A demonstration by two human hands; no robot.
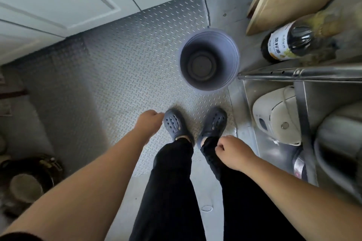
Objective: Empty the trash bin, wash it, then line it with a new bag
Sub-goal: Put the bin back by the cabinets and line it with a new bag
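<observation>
Round grey-blue plastic trash bin (209,58) stands upright on the embossed steel floor plate (117,76), rim just beside the steel shelf rail (293,74). Left hand (149,121) and right hand (233,152) hang loosely curled, holding nothing. Open plate separates the bin from the hands.

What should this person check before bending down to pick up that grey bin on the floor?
1. Bin stands upright on the metal floor: ok.
2. Trash is out of the bin: ok, its bare bottom shows.
3. New bag in the bin: not ok, no liner in it.
4. Bin washed clean: cannot tell from this view.
5. Left hand and right hand free: ok, both hang loosely curled and hold nothing that shows.
6. Room around the bin: probably ok, though a dark bottle lies close beside it, so reach with care.
</observation>
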